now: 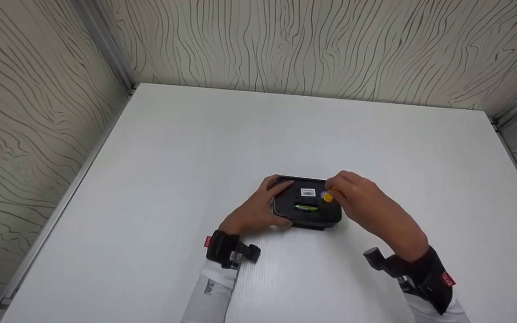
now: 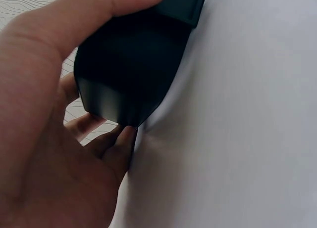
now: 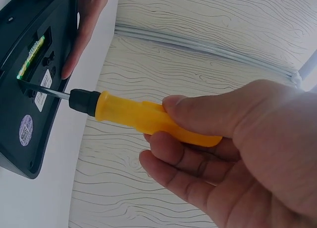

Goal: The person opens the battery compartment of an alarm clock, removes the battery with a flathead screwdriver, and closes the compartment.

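A black boxy device (image 1: pixel 310 183) lies back side up, showing a white barcode label (image 1: pixel 308 192), a round sticker (image 3: pixel 26 130) and a slot with a green battery (image 1: pixel 306 207) in it. My left hand (image 1: pixel 258 208) grips the device's left end, with the thumb along the near side and fingers over the far edge. In my right hand (image 1: pixel 366 202) is a screwdriver (image 3: pixel 129 112) with a yellow handle and black collar, pinched between thumb and fingers. Its metal shaft reaches into the slot, the tip right at one end of the battery.
The device is over a white table (image 1: pixel 186 148). Behind it stands a panel with a wood-line pattern (image 1: pixel 281 49), and a similar panel (image 1: pixel 25 112) rises at the left. Each wrist wears a black camera strap (image 1: pixel 222 249).
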Motion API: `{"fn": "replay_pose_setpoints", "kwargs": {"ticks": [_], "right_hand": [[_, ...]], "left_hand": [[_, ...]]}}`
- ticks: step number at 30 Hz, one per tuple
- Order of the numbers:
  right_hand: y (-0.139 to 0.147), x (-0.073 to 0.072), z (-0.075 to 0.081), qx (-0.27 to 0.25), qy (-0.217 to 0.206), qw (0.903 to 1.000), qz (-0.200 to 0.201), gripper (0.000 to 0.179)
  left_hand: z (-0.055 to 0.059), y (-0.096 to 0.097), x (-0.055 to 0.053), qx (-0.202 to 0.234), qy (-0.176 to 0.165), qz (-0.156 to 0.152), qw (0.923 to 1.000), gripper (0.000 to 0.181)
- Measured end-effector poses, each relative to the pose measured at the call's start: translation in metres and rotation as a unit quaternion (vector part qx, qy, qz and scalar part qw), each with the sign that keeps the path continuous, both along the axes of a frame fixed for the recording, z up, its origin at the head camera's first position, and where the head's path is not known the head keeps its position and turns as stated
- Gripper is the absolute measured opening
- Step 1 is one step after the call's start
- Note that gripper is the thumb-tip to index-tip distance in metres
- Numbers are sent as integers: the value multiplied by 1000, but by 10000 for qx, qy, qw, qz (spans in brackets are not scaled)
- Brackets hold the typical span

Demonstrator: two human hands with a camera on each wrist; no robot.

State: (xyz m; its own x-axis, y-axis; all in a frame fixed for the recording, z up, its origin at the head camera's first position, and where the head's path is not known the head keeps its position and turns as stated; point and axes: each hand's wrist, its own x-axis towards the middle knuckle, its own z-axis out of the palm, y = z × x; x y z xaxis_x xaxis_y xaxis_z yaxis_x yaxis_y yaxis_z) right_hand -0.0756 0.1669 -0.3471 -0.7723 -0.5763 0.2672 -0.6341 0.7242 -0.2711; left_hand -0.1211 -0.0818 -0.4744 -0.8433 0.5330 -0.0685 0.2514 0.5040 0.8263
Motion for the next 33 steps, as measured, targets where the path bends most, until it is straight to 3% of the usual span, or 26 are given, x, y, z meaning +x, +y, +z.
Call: {"fn": "replay_pose_setpoints", "kwargs": {"ticks": [7, 33], "right_hand": [[-3, -1, -4, 25, -226, 9997, -108, 19], [14, -10, -18, -828, 246, 9958, 291, 24]], "left_hand": [[1, 1, 2, -68, -46, 10, 10000, 92], [1, 2, 2, -104, -67, 79, 9999, 95]]}}
